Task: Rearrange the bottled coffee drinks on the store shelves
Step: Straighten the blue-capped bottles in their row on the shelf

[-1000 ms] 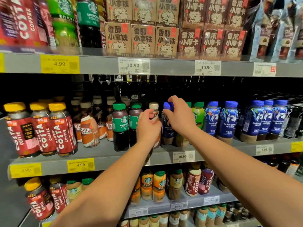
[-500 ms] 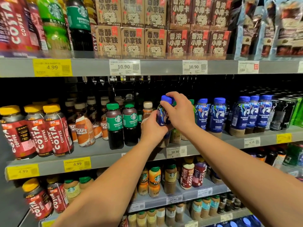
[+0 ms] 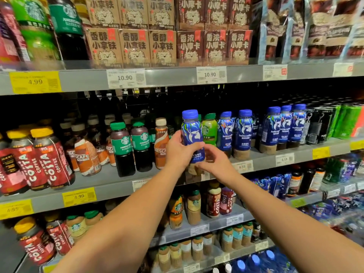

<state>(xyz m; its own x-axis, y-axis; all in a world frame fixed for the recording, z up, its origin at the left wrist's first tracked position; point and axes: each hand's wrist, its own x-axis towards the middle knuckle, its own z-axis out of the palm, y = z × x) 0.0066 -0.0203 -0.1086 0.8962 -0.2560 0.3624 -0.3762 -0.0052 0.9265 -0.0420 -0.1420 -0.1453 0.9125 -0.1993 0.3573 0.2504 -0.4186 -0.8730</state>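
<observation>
1. the step in hand looks like the carry: one blue-capped bottle (image 3: 192, 134) is lifted clear of the middle shelf (image 3: 110, 182) and held in front of it, upright, its deer-logo label facing out.
2. the left hand (image 3: 178, 152) is wrapped around the bottle's left side and lower label, thumb across the front, bearing its weight.
3. the right hand (image 3: 213, 161) is cupped low at the bottle's base and right side, fingers curled in; it touches the bottle, though how firmly it grips i cannot tell.
4. the bottle hangs between the nescafe bottle (image 3: 161, 142) on its left and the light green bottle (image 3: 208, 129) on its right, just in front of both.
5. matching blue bottles (image 3: 244, 133) stand in a row further right on the same shelf, with a second group (image 3: 285, 127) beyond them.
6. my judgement: the next move calls for carrying the bottle rightward to its own kind, or setting it in an open front slot, label forward.
7. that needs a steady upright hold and a clean path past the green caps, since the neighbours stand close and could be knocked over.
</observation>
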